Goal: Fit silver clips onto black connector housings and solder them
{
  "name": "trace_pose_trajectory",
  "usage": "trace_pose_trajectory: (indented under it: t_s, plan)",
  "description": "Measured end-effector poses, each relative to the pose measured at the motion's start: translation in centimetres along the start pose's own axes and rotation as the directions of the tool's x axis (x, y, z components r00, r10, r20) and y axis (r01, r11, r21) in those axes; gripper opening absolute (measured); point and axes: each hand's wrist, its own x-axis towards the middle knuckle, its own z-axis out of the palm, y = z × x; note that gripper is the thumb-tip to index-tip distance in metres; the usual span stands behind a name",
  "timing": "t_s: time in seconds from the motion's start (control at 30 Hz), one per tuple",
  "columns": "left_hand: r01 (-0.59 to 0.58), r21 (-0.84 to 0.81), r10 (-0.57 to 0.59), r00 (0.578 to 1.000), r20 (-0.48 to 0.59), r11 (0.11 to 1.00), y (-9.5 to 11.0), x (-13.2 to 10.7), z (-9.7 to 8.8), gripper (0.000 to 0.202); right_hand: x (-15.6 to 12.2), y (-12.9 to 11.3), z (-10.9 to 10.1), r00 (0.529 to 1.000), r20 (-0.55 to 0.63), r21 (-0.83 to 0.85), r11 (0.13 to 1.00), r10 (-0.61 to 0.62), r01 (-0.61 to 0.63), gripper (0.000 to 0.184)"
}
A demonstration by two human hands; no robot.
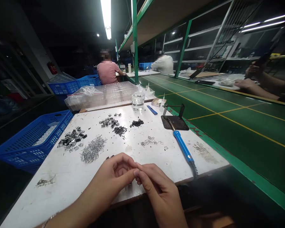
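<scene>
My left hand (115,177) and my right hand (156,185) meet over the front edge of the white table (64,190). Thumbs and fingertips of both are pinched together, and whatever they hold is too small and hidden to name. Just beyond my left hand lie a few small dark pieces (110,157), partly covered by it. Further out are a heap of bent metal wire pieces (94,148) and a thinner scatter of small metal pieces (150,141). Two piles of tiny black parts (120,130) sit behind, near some shiny clear-and-metal pieces (109,122).
A blue soldering iron (183,147) leans on a black metal stand (175,123) at right, its cord over the edge. A glass of clear liquid (137,101) and a blue strip (152,110) stand behind. Blue crates (33,136) flank the left. Other people (108,71) sit further off.
</scene>
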Motion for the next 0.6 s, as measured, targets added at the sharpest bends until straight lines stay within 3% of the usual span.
trace_pose_trajectory:
  t_s: [0.07, 0.1, 0.2, 0.27, 0.33, 0.4, 0.53, 0.6]
  plan:
    - [-0.156, 0.17, 0.167, 0.985, -0.052, 0.973, -0.5, -0.8, -0.1, 0.004, -0.3, -0.1, 0.3, 1.0, -0.017, 0.059, 0.998, 0.026, -0.025, 0.02]
    - [-0.261, 0.272, 0.286, 0.957, -0.057, 0.926, -0.9, -1.1, -0.2, 0.005, -0.5, -0.1, 0.5, 0.999, -0.022, 0.086, 0.996, 0.04, -0.038, 0.019]
    - [-0.539, 0.49, 0.602, 0.798, 0.037, 0.685, -2.2, -2.1, -0.4, 0.029, -0.8, 0.2, 0.9, 0.994, -0.051, 0.139, 0.986, 0.095, -0.087, 0.017]
    - [-0.612, 0.542, 0.708, 0.705, 0.044, 0.576, -3.1, -2.9, -0.2, 0.038, -1.0, 0.5, 1.0, 0.989, -0.066, 0.154, 0.981, 0.13, -0.119, 0.017]
    - [-0.597, 0.585, 0.745, 0.666, -0.02, 0.549, -3.8, -3.8, 0.0, 0.037, -1.3, 0.7, 1.2, 0.988, -0.06, 0.135, 0.982, 0.141, -0.132, 0.018]
    - [-0.562, 0.604, 0.731, 0.68, -0.052, 0.565, -4.1, -4.7, 0.0, 0.036, -1.6, 1.0, 1.4, 0.994, -0.046, 0.071, 0.993, 0.102, -0.099, 0.02]
    - [-0.539, 0.541, 0.572, 0.811, 0.124, 0.646, -3.9, -5.5, -1.4, 0.043, -2.7, 1.1, 1.8, 0.997, -0.074, -0.153, 0.988, -0.011, 0.0, 0.028]
    - [-0.516, 0.515, 0.508, 0.844, 0.17, 0.685, -3.8, -5.6, -2.1, 0.046, -3.2, 0.7, 1.5, 1.0, -0.015, -0.245, 0.97, -0.002, -0.002, 0.037]
